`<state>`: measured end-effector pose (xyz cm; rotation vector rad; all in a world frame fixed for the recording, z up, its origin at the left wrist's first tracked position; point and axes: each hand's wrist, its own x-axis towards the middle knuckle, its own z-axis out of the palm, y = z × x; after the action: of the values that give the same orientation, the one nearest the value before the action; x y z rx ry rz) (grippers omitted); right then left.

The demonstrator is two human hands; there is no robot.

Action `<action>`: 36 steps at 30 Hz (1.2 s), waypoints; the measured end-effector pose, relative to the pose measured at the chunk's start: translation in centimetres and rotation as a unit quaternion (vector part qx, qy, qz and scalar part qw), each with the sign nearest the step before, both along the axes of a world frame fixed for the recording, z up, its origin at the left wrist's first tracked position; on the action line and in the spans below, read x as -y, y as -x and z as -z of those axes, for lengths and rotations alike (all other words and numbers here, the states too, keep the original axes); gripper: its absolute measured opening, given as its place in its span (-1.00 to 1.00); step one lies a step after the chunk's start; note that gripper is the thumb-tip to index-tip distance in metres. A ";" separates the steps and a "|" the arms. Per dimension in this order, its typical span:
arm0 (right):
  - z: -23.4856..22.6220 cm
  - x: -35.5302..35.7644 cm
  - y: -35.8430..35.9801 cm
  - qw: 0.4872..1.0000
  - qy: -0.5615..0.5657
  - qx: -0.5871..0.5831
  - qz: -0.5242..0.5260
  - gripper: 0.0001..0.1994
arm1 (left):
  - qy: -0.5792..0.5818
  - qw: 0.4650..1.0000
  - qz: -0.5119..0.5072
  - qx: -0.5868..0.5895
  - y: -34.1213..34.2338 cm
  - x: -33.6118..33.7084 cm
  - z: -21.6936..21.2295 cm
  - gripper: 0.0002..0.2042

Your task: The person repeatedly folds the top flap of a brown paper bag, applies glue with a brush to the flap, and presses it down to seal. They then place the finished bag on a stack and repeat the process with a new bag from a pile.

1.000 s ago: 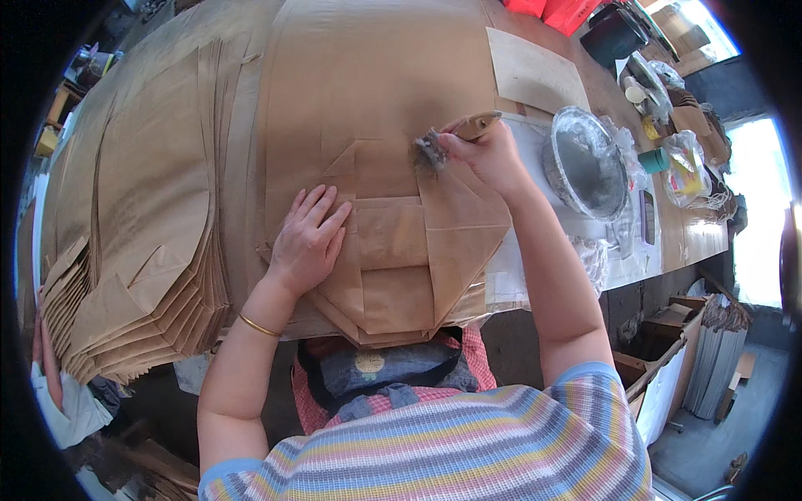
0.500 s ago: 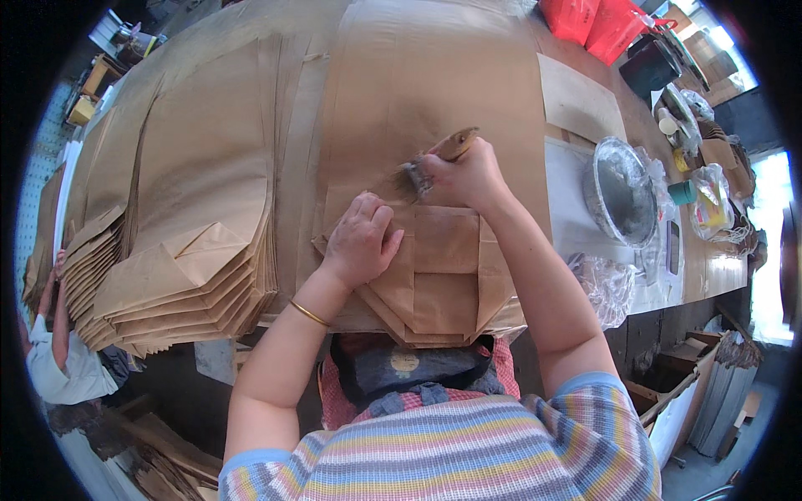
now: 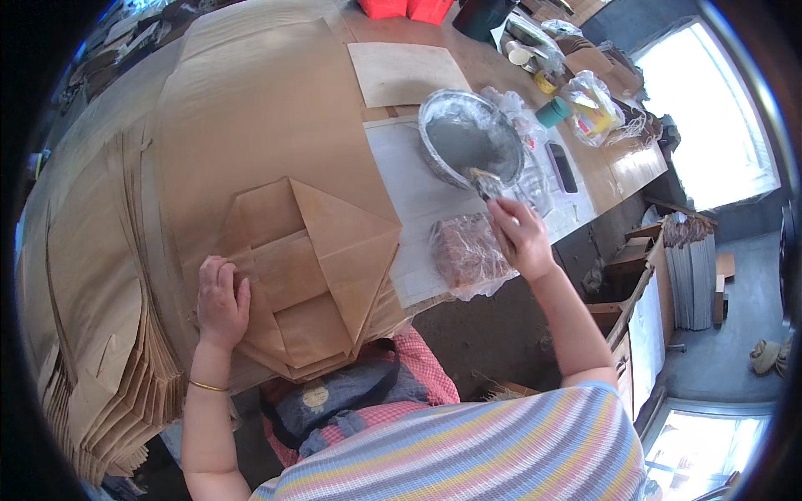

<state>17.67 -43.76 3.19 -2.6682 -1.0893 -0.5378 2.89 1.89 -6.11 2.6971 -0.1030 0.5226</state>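
A brush (image 3: 484,181) is gripped in my right hand (image 3: 522,238), its bristle end at the near rim of a round basin (image 3: 434,159). The basin holds a greyish paste or liquid. My left hand (image 3: 224,301) lies on the left part of a brown paper bag (image 3: 351,230), fingers resting on the paper and thumb apart. The bag's bottom end is folded into an angular shape with a rectangular middle. It lies on top of further brown paper sheets (image 3: 251,100).
Folded paper bags (image 3: 117,376) are stacked at the left. Near the basin are a plastic-wrapped block (image 3: 468,250), a phone (image 3: 562,167), a green-lidded container (image 3: 553,112) and a plastic bag (image 3: 595,104). Red bags (image 3: 409,8) stand at the far edge. An open wooden drawer unit (image 3: 622,309) is at the right.
My right hand has carried the brush from the paper to the basin on the right. My left hand still rests on the bag. The whole view has turned rightward.
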 end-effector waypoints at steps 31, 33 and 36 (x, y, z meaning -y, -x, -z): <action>4.7 -17.7 1.8 0.953 0.170 -0.121 -0.219 -0.62 | -0.237 0.967 -0.027 -0.090 2.8 -0.5 -3.4 -0.72; 3.7 -17.1 3.2 0.945 0.171 -0.135 -0.245 -0.52 | -0.234 0.967 0.011 -0.096 4.4 0.5 -4.5 -0.64; 3.3 -16.6 4.8 0.933 0.182 -0.154 -0.269 -0.39 | -0.196 0.964 0.081 -0.161 6.1 1.4 -5.5 -0.57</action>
<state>12.87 -27.14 -0.08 -2.4286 -1.8555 0.1979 -3.22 0.54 -0.63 3.0786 -0.3683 0.0061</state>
